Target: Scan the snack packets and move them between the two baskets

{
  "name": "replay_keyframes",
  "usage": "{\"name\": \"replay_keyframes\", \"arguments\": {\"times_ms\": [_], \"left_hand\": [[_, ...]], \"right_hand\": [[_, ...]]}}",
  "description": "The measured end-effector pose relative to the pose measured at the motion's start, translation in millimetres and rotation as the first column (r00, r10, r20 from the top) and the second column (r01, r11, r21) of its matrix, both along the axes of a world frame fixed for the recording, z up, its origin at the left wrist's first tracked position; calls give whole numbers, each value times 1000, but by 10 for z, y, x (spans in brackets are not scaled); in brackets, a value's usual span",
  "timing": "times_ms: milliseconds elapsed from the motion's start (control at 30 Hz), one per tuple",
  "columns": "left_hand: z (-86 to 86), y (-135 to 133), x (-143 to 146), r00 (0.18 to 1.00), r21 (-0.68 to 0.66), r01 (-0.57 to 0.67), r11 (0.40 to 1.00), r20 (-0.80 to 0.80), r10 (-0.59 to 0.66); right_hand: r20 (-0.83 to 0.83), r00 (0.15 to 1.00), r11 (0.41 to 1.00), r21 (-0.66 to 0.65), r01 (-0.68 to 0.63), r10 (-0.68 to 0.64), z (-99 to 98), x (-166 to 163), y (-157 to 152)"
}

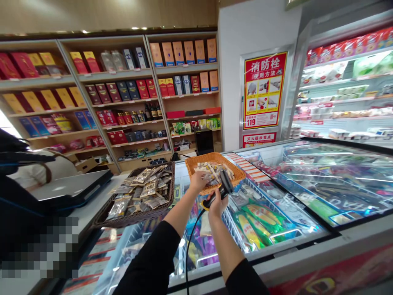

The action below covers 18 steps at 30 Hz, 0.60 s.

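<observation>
My right hand (217,203) is wrapped around the handle of a black barcode scanner (226,183) with yellow trim. The scanner's head points away over the orange wicker basket (238,176), and its black cable (193,235) runs down towards me. Inside that basket lie small flat packets (211,169) in pale and grey wrappers. My left hand (198,182) reaches over the basket's near left rim, its fingers closed on a small packet that they partly cover. Left of it stands a dark brown wicker basket (172,172) heaped with similar packets (150,188).
Both baskets rest on a glass-topped freezer (211,262) filled with bagged frozen goods, including corn packs (258,225). A dark device with a flat grey top (73,184) stands at the left. Shelves of boxes (132,90) and a lit chiller (346,94) line the back.
</observation>
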<state>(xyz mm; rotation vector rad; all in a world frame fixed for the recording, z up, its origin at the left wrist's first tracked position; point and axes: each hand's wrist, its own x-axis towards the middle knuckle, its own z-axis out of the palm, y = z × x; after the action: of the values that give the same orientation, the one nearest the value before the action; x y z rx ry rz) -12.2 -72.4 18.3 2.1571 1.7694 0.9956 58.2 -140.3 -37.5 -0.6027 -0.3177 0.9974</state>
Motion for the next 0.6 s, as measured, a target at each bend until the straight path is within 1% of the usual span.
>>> {"name": "replay_keyframes", "arguments": {"times_ms": [33, 100, 167, 233, 267, 300, 333, 367, 400, 433, 467, 500, 567, 600], "left_hand": [[51, -62, -62, 1000, 23, -6, 1000, -22, 6], [165, -230, -281, 997, 37, -35, 999, -68, 37], [275, -458, -605, 994, 15, -60, 998, -86, 61], [353, -728, -978, 988, -20, -90, 996, -126, 86], [372, -867, -1163, 974, -40, -151, 988, -178, 142], [376, -997, -1336, 940, -55, -261, 964, -241, 241], [364, -1114, -1491, 879, -71, -409, 910, -299, 372], [339, -1209, -1623, 812, -99, -534, 840, -338, 477], [302, -1280, -1730, 748, -132, -630, 765, -367, 553], [260, -1325, -1811, 707, -174, -687, 705, -382, 595], [218, -1346, -1867, 694, -219, -709, 670, -385, 609], [181, -1344, -1900, 699, -257, -709, 657, -377, 607], [142, -1296, -1913, 725, -309, -687, 657, -343, 597], [142, -1258, -1899, 745, -323, -667, 672, -314, 589]], "right_hand": [[11, 1000, 1000, 8, -20, 20, 6, 1, -24], [45, 996, 997, 25, -76, 75, 5, -9, -71], [107, 983, 987, 42, -157, 152, -17, -47, -115], [215, 951, 969, 51, -240, 224, -58, -112, -160], [283, 925, 959, 55, -278, 252, -84, -151, -182], [355, 893, 946, 59, -318, 278, -113, -190, -204], [421, 856, 932, 61, -356, 299, -143, -226, -225], [474, 821, 918, 61, -392, 319, -174, -257, -242], [509, 792, 905, 59, -422, 337, -204, -281, -255], [528, 773, 895, 56, -443, 350, -231, -296, -264], [537, 764, 889, 54, -454, 358, -254, -303, -268], [538, 763, 888, 54, -456, 358, -274, -303, -268], [542, 769, 896, 60, -439, 340, -300, -290, -261], [546, 770, 901, 63, -429, 329, -307, -281, -256]]}}
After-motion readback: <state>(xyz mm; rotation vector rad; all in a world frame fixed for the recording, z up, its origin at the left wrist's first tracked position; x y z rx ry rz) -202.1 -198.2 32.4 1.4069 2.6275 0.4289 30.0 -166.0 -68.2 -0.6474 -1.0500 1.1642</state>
